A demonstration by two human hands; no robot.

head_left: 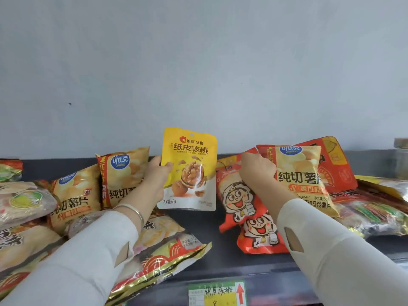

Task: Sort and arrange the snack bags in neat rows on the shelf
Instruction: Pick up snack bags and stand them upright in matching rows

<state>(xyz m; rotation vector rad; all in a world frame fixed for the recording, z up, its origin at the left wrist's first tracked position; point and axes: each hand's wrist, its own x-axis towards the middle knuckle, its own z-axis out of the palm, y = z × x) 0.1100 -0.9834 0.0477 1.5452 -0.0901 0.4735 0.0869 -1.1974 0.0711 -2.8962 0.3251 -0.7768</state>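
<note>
The yellow walnut pouch [189,168] looks light and fairly stiff. It is a flat stand-up pack with sealed edges, so it should keep its shape when held by one side, though its glossy film could slip in a loose pinch. The left hand [157,173] holds it upright above the dark shelf [212,226], thumb on the front of the pouch's left edge and fingers behind it. The forearm reaches up and forward, a bracelet [132,209] at the wrist. The chip bag [302,175] to the right is another matter: puffed with air, soft, crinkly, and its contents probably crush easily. It is best taken by the crimped seam or a corner rather than squeezed across the middle. The right hand [257,171] does about that, its fingers curled round the bag's upper left edge. The bag leans tilted over the red cartoon bags [238,202] and against a larger red bag [337,164] behind it. The two hands are well apart, each clamped on its own pack. More chip bags [123,175] stand and lie loosely at the left, just beside the left wrist. A price label [217,293] on the shelf's front lip sits below the bare gap between the piles, which is probably where the pouch belongs.
</note>
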